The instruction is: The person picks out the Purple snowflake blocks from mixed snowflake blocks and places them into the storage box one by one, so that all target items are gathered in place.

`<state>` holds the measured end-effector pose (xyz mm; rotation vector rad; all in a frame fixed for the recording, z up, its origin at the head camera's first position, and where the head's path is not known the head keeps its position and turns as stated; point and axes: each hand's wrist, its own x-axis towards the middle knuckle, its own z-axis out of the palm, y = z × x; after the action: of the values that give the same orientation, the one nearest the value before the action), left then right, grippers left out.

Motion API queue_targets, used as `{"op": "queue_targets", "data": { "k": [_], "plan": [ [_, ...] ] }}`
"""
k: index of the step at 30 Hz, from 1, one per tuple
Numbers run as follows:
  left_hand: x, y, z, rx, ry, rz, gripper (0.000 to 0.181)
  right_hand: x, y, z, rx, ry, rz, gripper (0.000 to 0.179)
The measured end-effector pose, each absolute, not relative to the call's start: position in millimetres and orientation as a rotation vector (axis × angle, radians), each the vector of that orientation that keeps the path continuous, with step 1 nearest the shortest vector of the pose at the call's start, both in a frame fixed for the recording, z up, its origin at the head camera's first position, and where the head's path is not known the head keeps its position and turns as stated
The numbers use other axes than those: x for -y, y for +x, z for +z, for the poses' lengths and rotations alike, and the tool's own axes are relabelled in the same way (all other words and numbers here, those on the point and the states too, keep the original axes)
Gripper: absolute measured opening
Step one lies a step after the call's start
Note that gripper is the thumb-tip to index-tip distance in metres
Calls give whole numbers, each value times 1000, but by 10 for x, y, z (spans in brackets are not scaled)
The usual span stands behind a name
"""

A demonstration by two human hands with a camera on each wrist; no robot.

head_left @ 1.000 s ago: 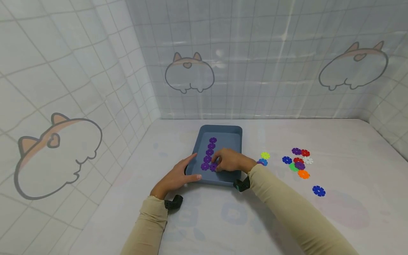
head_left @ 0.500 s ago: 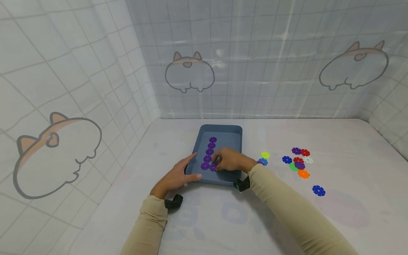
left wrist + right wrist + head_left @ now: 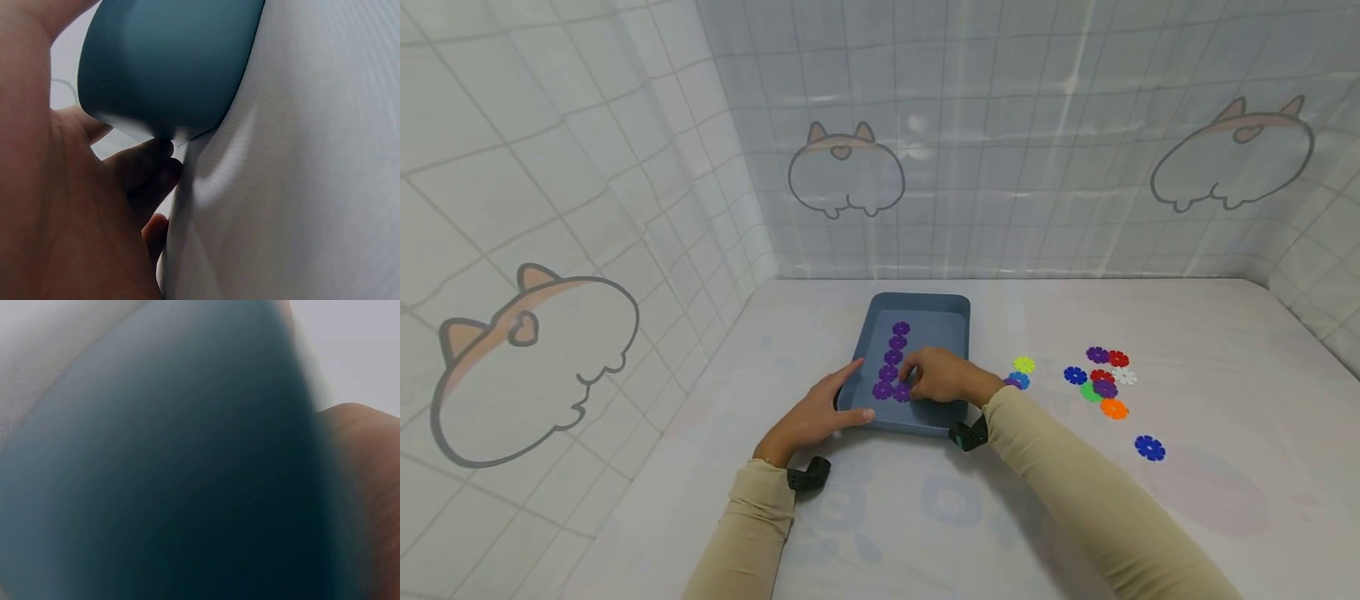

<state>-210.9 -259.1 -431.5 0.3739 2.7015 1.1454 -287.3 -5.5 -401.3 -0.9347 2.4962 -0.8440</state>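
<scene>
Barely any movement since a second earlier: both hands and the tray had kept their places, the right fingertips showing only the slightest shift. From the head view, the person's left hand [image 3: 808,423] lay at the near left corner of the blue-grey tray [image 3: 946,310], thumb and forefinger spread wide, thumb across the near rim, forefinger along the left side. Right hand [image 3: 943,377] was inside the tray, fingers bent, a narrow pinch of thumb and forefinger at the edge of a purple flower disc [image 3: 900,392]. That disc lay flat on the tray floor, just right of the lowest in a slanting column of five purple discs [image 3: 892,357]. Right of the tray, on the pale cloth [image 3: 917,533], lay a yellow disc [image 3: 1024,365] and a light blue disc [image 3: 1018,380] near the sleeve; farther right, a loose cluster in purple, red, white, blue and green, with an orange disc [image 3: 1115,409] at its near side and a blue disc [image 3: 1150,448] apart from it. Left wrist view: tray corner overhead, fingertips close under its edge. Right wrist view: blurred tray wall filled most of it, some of the right hand at one side; could not tell the pinch from there.
</scene>
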Motion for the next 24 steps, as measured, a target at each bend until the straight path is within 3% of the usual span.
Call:
{"op": "queue_targets", "data": {
  "k": [10,24],
  "plan": [
    [2576,-2130,-4329,-2680,384,1189,94,2,-2870,-4004,-2504,-930,-887,20],
    [2601,-2101,-4334,-2681,372,1180,93,-396,-2767,-3936,-2302,-727,-1577,28]
  ]
}}
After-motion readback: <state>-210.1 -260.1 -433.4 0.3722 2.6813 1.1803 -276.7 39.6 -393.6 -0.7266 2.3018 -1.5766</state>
